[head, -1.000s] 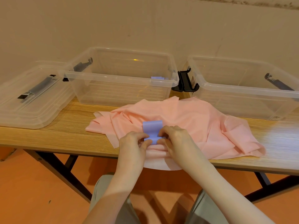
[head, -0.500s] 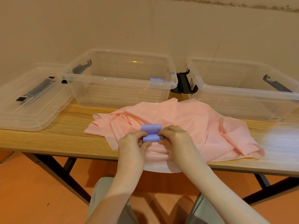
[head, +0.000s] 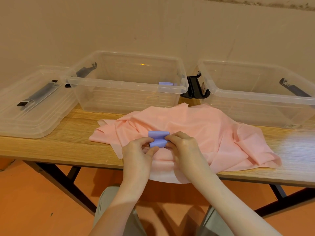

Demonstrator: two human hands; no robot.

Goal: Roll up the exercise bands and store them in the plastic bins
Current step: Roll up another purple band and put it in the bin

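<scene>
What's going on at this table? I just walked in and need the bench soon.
A person is rolling a purple exercise band, pinching it between left hand and right hand over a crumpled pink band spread on the wooden table. Two open clear bins sit behind; the middle bin already holds something purple, the right bin looks empty. A lid lies at left.

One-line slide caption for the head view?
Both hands roll a small purple exercise band atop crumpled pink sheet bands before two clear plastic bins.
</scene>
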